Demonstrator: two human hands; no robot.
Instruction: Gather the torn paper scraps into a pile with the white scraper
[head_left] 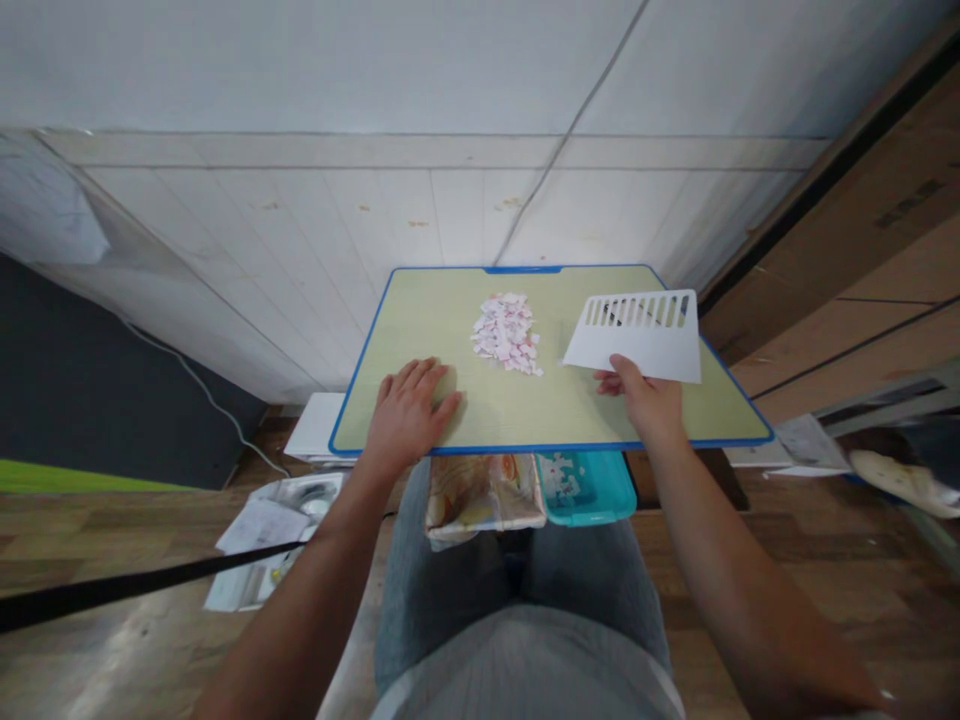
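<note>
My left hand (pixel 412 408) lies flat with its fingers stretched out on the left front part of a small table (pixel 450 410) with a pale yellow top and blue rim. In my right hand (pixel 643 393) is a white flat plate with a row of slots (pixel 637 345), pinched at its front edge between thumb and fingers. The slotted edge points away from me, and the plate is held over the right side of the tabletop. Between the hands, toward the back, lies a pile of small pinkish-white paper-like pieces (pixel 506 332).
Under the front edge, at my lap, are a turquoise tray (pixel 592 518) with some small pieces in it and a patterned bag or box (pixel 484 510). A white wall with a cable (pixel 570 130) stands behind. A white container with papers (pixel 262 530) sits on the floor at left.
</note>
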